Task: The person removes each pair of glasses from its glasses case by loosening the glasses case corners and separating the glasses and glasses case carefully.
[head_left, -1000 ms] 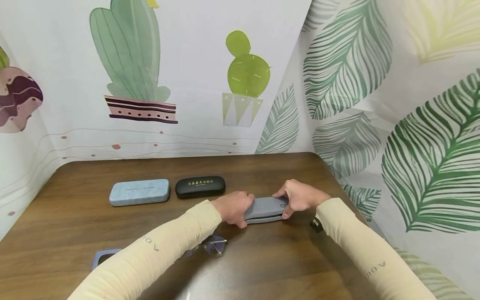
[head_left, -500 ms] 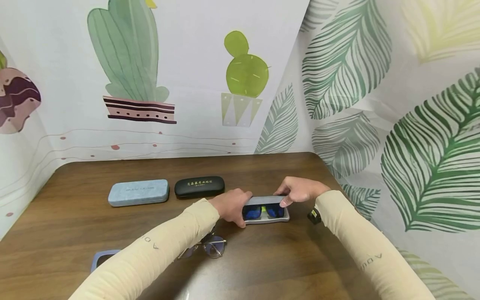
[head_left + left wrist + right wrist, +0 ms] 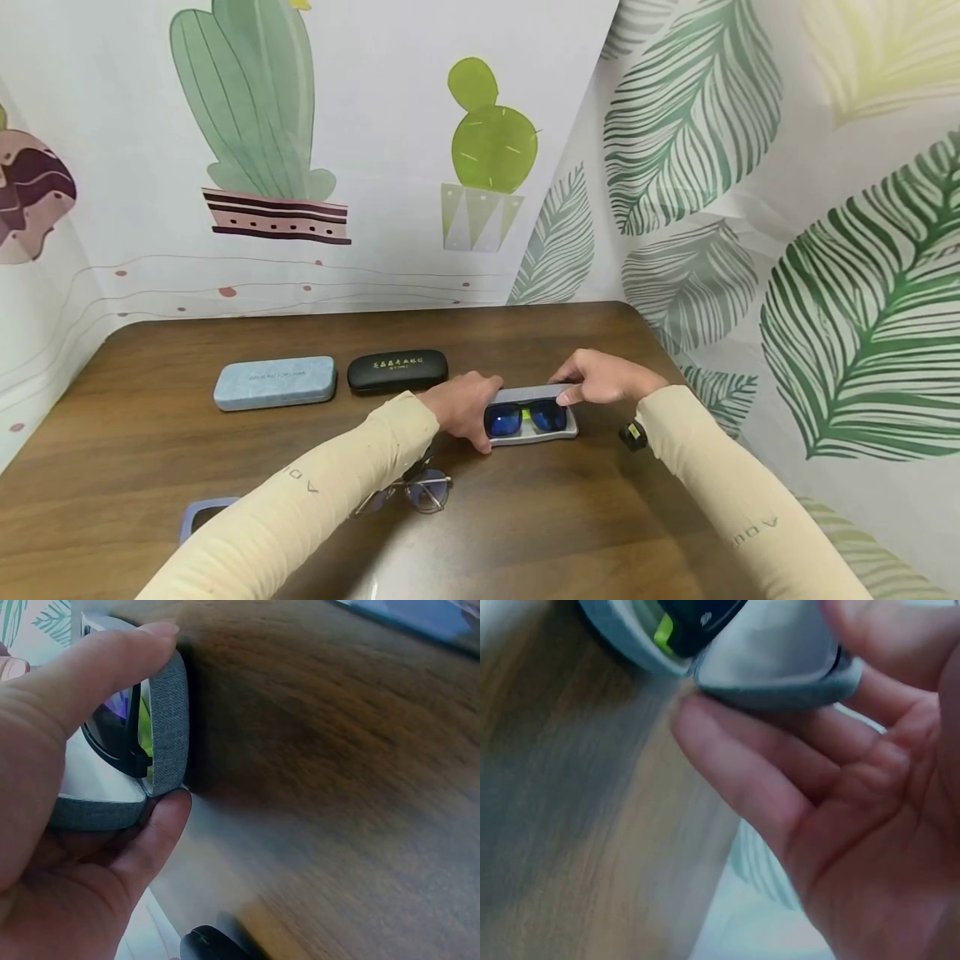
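Note:
A grey fabric-covered glasses case (image 3: 528, 393) sits with its lid raised, its pale lining showing. Inside lie dark sunglasses (image 3: 505, 420) with blue lenses and a lime-green bridge. My left hand (image 3: 467, 408) grips the case's left end, and in the left wrist view the thumb lies over the front rim (image 3: 171, 720) with a finger at the hinge. At the right end my right hand (image 3: 603, 379) holds the raised lid (image 3: 787, 691), thumb inside and fingers behind it.
Behind and to the left lie a light blue glasses case (image 3: 275, 383) and a black glasses case (image 3: 397, 372), both closed. Thin-framed glasses (image 3: 427, 492) and blue-framed glasses (image 3: 197, 517) lie nearer, partly hidden by the left arm. A patterned cloth (image 3: 390, 125) hangs behind the wooden table (image 3: 562, 533).
The grey case was nearly closed a second ago. Its lid has swung up and back under my right hand, baring the sunglasses. My left hand has stayed on the left end.

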The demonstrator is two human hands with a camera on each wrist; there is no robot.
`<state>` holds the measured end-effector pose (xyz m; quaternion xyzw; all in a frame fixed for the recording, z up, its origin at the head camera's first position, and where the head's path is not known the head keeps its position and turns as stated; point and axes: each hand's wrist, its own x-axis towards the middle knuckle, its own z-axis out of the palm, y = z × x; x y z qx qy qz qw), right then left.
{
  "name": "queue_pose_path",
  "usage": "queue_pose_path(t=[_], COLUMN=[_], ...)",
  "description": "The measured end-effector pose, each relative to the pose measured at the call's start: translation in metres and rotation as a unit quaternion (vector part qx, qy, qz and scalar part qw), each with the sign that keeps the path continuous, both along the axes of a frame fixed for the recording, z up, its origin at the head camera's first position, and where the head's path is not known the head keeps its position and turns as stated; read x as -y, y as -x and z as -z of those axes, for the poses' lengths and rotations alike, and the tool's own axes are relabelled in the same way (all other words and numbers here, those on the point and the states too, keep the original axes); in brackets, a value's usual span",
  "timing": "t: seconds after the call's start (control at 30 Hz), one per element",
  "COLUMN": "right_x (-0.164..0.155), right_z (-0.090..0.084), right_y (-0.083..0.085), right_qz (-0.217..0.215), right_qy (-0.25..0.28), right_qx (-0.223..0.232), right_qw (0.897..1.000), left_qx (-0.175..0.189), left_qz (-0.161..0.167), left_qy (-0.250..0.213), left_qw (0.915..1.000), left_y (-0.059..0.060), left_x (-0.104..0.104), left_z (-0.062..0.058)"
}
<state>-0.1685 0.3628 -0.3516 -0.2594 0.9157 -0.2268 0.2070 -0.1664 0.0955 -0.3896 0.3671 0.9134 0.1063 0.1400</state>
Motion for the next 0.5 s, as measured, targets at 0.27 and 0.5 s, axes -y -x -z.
queue_pose_path(t=[0.27,0.5], right_x=[0.016,0.036], right_z=[-0.006,0.002], right_y=[-0.034,-0.062], right_qz=[0.046,-0.031], right_qy=[-0.057,-0.031], right_qx=[-0.221,-0.413], right_qw=[0.972,0.909], left_qx=[-0.004,-0.011], left_qz=[-0.004,0.000], left_qy=[0.009,0.005], left_qw=[0.9999,0.9999], left_y=[0.002,0.003], left_x=[-0.002,-0.001], left_z=[0.001,0.001])
